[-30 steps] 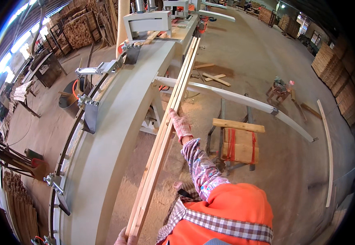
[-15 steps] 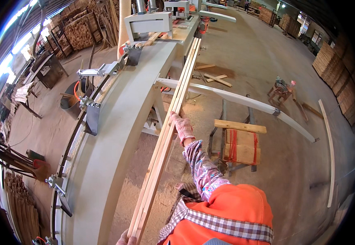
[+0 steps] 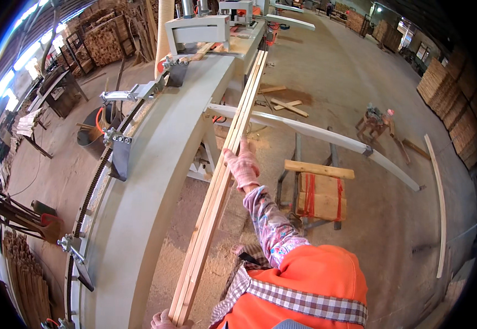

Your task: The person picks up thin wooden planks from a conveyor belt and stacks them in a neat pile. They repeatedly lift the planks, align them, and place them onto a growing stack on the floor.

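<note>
A bundle of long, pale wooden strips [image 3: 212, 211] slants from the lower edge up to the machine, lying side by side. My left hand [image 3: 167, 320], partly cut off by the lower edge, grips its near end. Around the middle of the bundle is my right hand [image 3: 242, 167] in a pink glove, with the thumb across the top and an index finger stretched along the right side; its other fingers are partly hidden. Farther up, the strips pass over a white support arm [image 3: 298, 127]. Left of the strips runs the machine's long grey bed [image 3: 156, 181].
Metal clamps [image 3: 119, 153] and a toothed rail line the bed's left side. A machine head [image 3: 197, 34] stands at the far end. To my right, a rack holds wood tied with red straps [image 3: 320, 196]. Offcuts [image 3: 290, 107] and a long strip [image 3: 436, 203] lie on the floor.
My right hand has shifted slightly up along the strips, and its index finger now points forward. The near end of the strips and my left hand have moved slightly left.
</note>
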Demonstrator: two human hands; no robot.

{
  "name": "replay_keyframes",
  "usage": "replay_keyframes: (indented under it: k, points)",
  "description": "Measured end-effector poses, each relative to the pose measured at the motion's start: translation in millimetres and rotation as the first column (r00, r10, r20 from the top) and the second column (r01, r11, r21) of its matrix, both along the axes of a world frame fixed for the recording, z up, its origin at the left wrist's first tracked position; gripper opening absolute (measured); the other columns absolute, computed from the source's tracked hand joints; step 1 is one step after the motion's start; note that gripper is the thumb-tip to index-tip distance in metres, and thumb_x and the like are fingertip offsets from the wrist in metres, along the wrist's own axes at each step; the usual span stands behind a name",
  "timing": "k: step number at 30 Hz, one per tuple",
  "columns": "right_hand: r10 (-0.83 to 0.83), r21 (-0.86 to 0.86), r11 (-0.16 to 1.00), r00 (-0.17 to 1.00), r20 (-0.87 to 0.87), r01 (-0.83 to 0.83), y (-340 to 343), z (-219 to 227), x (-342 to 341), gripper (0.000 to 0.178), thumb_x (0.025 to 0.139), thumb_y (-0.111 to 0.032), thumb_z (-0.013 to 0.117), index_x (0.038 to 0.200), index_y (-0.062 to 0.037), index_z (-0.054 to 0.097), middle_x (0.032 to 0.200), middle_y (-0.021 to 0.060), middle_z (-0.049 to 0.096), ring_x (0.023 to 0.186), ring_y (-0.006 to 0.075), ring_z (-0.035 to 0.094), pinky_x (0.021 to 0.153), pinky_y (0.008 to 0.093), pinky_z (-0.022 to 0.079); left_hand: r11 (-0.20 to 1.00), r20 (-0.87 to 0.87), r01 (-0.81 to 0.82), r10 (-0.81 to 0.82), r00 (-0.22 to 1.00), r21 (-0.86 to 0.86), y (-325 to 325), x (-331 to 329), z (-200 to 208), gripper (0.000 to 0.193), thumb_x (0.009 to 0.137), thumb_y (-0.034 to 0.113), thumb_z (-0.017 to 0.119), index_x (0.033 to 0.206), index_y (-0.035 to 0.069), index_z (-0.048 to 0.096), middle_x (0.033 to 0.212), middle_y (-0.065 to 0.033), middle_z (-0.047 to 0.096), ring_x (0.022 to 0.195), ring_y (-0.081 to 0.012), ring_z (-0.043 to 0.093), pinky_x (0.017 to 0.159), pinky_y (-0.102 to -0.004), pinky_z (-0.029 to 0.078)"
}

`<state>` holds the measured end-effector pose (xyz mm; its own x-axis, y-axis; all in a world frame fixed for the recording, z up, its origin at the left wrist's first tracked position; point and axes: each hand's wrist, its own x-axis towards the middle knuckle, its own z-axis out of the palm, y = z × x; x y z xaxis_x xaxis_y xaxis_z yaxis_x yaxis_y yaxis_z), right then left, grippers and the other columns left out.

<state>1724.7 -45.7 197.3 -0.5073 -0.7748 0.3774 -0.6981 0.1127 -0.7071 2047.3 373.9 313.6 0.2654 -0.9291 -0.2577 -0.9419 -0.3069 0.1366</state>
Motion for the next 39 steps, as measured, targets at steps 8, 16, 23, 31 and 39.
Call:
replay_keyframes:
  k: [8,16,23,31,39]
  points:
    - [0.993,0.784,0.101,0.110,-0.042,-0.612,94,123,109,0.043,0.101,-0.047,0.050,0.133,-0.0192,0.060,0.122,0.0089,0.069,0.111,0.0270,0.066,0.097,0.0435,0.054,0.997,0.030,0.024,-0.022,0.999,-0.071,6,4,-18,0.055,0.080,0.047,0.077,0.114,0.005,0.065,0.105,-0.0158,0.068,0.097,-0.0345,0.064,0.084,-0.0445,0.053]
    - [0.992,0.725,0.115,0.113,-0.052,-0.679,115,94,113,0.041,0.100,-0.056,0.044,0.127,-0.0322,0.065,0.115,0.0071,0.072,0.107,0.0303,0.068,0.091,0.0471,0.054,0.982,0.001,-0.087,0.089,0.996,-0.166,15,-3,-38,0.060,0.053,0.038,0.088,0.102,0.011,0.068,0.100,-0.0102,0.066,0.095,-0.0337,0.062,0.083,-0.0457,0.052]
    - [0.986,0.241,0.094,0.124,0.113,-0.966,110,40,103,0.031,0.097,-0.042,0.058,0.103,-0.0168,0.075,0.103,0.0080,0.075,0.096,0.0264,0.071,0.084,0.0393,0.056,0.956,-0.010,-0.037,0.036,0.999,-0.292,11,-6,-25,0.067,0.059,0.047,0.085,0.112,0.012,0.066,0.099,-0.0114,0.066,0.095,-0.0328,0.062,0.081,-0.0444,0.053]
    - [0.997,0.304,0.080,0.070,-0.044,-0.949,144,90,155,0.029,0.094,-0.035,0.067,0.108,-0.0113,0.075,0.091,0.0155,0.074,0.081,0.0248,0.072,0.077,0.0348,0.055,0.973,-0.059,-0.196,0.190,0.980,-0.123,20,-6,-26,0.067,0.069,0.057,0.079,0.119,0.014,0.066,0.103,-0.0106,0.070,0.097,-0.0292,0.069,0.082,-0.0420,0.056]
    - [0.962,0.850,-0.244,-0.229,0.150,-0.467,143,72,196,0.041,0.091,-0.049,0.059,0.114,-0.0178,0.074,0.113,0.0118,0.072,0.112,0.0306,0.065,0.096,0.0400,0.050,0.933,-0.181,-0.260,0.308,0.934,0.248,9,-6,10,0.062,0.074,0.057,0.074,0.120,0.016,0.066,0.109,-0.0083,0.071,0.103,-0.0272,0.069,0.084,-0.0424,0.056]
